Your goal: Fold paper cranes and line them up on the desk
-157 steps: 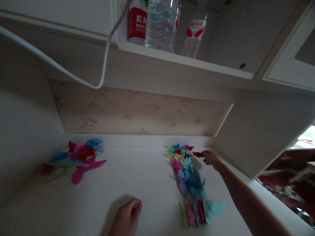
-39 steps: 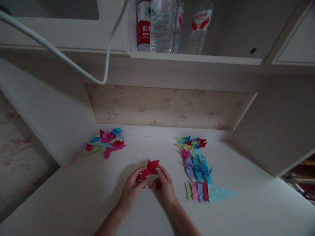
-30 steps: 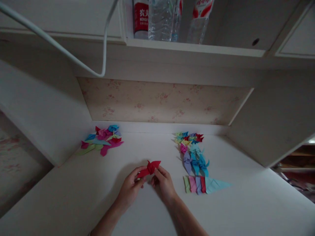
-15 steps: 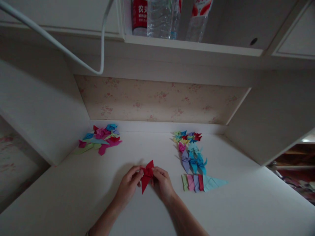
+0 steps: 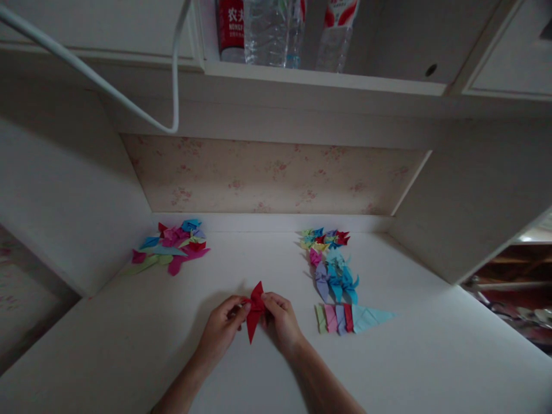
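A red folded-paper origami figure [image 5: 256, 310] is held above the white tabletop, with one long point up and another down. My left hand [image 5: 225, 319] pinches its left side between thumb and fingers. On the opposite side my right hand [image 5: 280, 316] grips it, thumb on top and the other fingers partly hidden below. To the right lies a row of folded paper strips [image 5: 335, 319] in green, pink, purple and red, beside a pale-blue pointed paper piece [image 5: 371, 318]. Purple and blue origami figures [image 5: 338, 279] lie just behind that row.
A heap of colourful folded paper [image 5: 175, 244] lies at the back left of the white table [image 5: 241, 379]. More small origami pieces [image 5: 325, 237] sit at the back right. Overhead, plastic bottles [image 5: 267, 34] stand on a shelf, and a white bent tube [image 5: 129, 106] hangs at upper left.
The red figure has turned slightly and its lower point hangs more upright. Both hands keep their hold. The whole view has shifted a little, so the surroundings appear further left.
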The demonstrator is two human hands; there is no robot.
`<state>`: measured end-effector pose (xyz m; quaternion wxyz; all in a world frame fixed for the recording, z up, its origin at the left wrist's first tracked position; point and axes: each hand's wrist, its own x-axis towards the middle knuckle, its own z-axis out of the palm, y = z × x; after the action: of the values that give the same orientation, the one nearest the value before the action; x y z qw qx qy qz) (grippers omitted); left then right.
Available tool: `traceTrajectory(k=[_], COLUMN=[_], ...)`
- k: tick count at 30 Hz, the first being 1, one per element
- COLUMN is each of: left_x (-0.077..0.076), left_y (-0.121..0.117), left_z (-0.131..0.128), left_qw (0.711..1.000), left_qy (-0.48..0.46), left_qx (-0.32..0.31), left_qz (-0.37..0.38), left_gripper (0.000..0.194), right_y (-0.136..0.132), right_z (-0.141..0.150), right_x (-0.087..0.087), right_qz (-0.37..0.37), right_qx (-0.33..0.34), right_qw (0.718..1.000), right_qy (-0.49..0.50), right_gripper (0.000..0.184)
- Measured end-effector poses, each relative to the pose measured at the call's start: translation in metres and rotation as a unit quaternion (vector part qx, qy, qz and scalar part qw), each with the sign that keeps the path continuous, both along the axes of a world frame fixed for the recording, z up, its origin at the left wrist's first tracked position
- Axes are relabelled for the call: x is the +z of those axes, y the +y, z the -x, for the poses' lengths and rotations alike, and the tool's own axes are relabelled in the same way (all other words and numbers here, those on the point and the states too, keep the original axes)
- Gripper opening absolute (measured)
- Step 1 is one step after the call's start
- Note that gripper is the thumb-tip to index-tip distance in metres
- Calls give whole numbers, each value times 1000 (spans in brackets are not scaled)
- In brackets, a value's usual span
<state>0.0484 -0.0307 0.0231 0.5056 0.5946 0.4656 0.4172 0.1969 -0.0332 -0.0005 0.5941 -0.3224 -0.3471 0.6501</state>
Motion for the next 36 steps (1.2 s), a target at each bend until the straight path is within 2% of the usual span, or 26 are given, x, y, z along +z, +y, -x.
traceTrajectory(k=[8,18,25,30,36], left_x=[0,-3,-3,-7,1], left_y=[0,1,1,2,0], left_z=[0,2,2,2,1], left_qw=[1000,999,999,999,999], left_qy=[2,4,12,11,16], left_qx=[23,35,35,42,40], left_qz=[-5,-17,-16,-17,-24], left_gripper=[39,35,35,36,34], right_y=[0,0,1,1,1], right_z=[0,-1,2,0,-1], right_x=[4,3,2,3,1], right_qz=[-22,-10,-2,-6,-8], right_qx=[-4,-10,-5,-9,0], right_qw=[999,998,1000,998,998], right_qy=[-24,-55,-9,-56,-56], right_gripper=[41,45,42,48,46])
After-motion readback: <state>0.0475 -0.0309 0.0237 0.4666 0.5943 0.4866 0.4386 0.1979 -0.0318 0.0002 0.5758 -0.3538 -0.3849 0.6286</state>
